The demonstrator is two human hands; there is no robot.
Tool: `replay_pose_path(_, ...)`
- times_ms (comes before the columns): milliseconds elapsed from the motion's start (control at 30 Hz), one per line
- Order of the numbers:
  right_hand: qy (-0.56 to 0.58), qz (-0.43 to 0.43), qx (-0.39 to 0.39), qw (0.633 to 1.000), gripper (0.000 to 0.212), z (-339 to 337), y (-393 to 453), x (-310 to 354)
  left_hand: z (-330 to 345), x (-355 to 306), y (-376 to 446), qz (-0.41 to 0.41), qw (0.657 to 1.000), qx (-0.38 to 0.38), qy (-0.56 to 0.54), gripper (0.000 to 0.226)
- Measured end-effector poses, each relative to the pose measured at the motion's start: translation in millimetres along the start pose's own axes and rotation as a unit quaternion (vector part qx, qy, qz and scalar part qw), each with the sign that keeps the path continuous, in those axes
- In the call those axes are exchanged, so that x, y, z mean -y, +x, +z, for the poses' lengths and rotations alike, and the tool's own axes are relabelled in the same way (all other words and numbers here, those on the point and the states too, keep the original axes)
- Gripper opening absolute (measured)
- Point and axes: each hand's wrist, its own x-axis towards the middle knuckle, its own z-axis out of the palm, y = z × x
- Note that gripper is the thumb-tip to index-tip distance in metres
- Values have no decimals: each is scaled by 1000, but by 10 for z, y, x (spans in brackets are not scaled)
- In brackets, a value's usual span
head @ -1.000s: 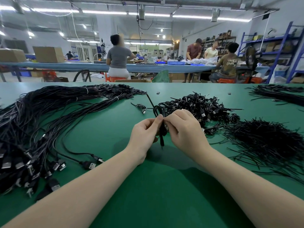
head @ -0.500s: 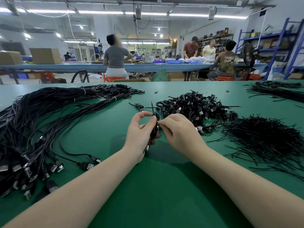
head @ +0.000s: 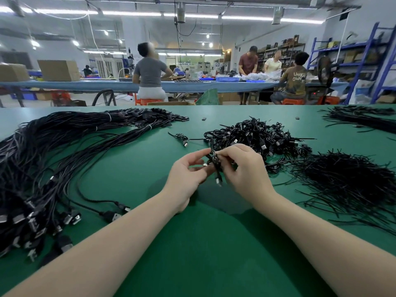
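A small coiled black USB cable (head: 215,162) hangs between my two hands above the green table (head: 203,243). My left hand (head: 188,174) pinches the top of the coil between thumb and forefinger, its other fingers loosely spread. My right hand (head: 244,170) grips the coil from the right with curled fingers. A metal plug end (head: 219,182) dangles below the coil.
A big bundle of long black cables (head: 53,159) with USB plugs lies at the left. A heap of coiled cables (head: 255,136) sits just beyond my hands, a pile of black twist ties (head: 347,179) at the right. One loose coiled cable (head: 182,138) lies behind. People work at a far table.
The coil has been folded tighter and turned between my hands. My left fingers have opened out while thumb and forefinger keep the pinch; the plug end now hangs lower.
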Motion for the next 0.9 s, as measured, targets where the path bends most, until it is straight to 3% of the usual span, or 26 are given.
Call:
replay_pose_path(100,10,0,-15,1000,7,-17,19,9,27,-17,-28,2,999,-26,24,1)
replay_pose_path(200,-5,-16,-13,1000,6,-37,0,39,28,-5,-26,-9,999,-30,39,26)
replay_pose_path(300,-8,-17,-17,1000,6,-41,-12,44,30,-41,-59,-31,999,2,10,11)
replay_pose_path(367,0,-5,-27,1000,7,-42,-5,33,32,-62,-71,-33,999,16,-6,21)
replay_pose_path(600,6,-23,-21,999,7,-32,-22,53,57,-58,-87,-13,999,6,32,7)
replay_pose_path(667,0,-33,-18,999,4,-32,-16,58,68,-71,-86,-17,999,6,49,18)
replay_pose_path(767,-35,-82,-2,996,4,-41,-3,83,43,-137,-66,-101,995,17,-12,31)
replay_pose_path(833,-65,-131,2,989,5,-41,14,82,14,-195,-57,-171,982,28,-78,31)
replay_pose_path(900,-76,-152,2,986,8,-30,12,80,0,-205,-53,-187,978,24,-89,24)
